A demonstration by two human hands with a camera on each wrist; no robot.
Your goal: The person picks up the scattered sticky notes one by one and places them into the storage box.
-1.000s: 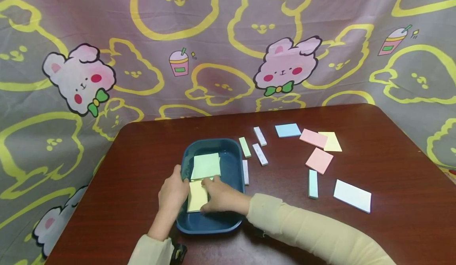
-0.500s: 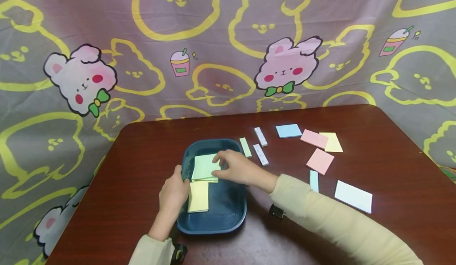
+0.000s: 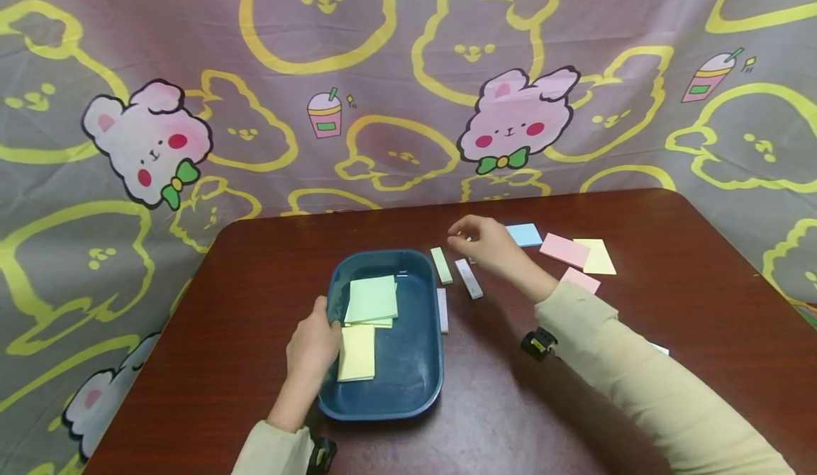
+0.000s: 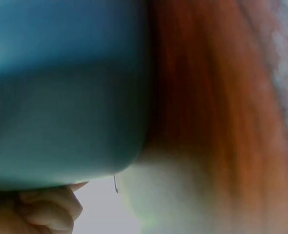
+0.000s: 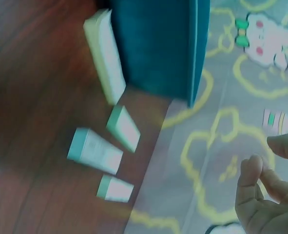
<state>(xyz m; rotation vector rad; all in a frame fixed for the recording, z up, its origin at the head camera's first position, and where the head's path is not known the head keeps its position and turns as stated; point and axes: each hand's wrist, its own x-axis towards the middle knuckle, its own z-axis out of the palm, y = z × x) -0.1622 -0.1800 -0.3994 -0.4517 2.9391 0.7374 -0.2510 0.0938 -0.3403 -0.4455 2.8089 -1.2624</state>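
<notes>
A dark blue plastic tray (image 3: 408, 361) stands on the brown table. My left hand (image 3: 313, 347) grips its left rim; in the left wrist view, curled fingers (image 4: 48, 212) show at the tray's edge. Inside lie light green sticky note pads (image 3: 371, 298) and, nearer me, a yellow pad (image 3: 357, 353). Beyond the tray's right side, my right hand (image 3: 491, 247) hovers with bent fingers and nothing in them, thumb apart from the fingertips in the right wrist view. It mostly hides one narrow pad. Close by lie a narrow green pad (image 3: 441, 265) and narrow white pads (image 3: 469, 279).
Toward the right of the table lie a blue pad (image 3: 525, 235), a pink pad (image 3: 564, 250) overlapping a yellow pad (image 3: 595, 256), and another pink pad (image 3: 581, 281) partly behind the right sleeve. A patterned cloth (image 3: 396, 71) hangs behind the table.
My right hand has left the yellow pad in the tray, passed over the green pads and moved out to the upper right, above the narrow pads. The left hand stays on the rim.
</notes>
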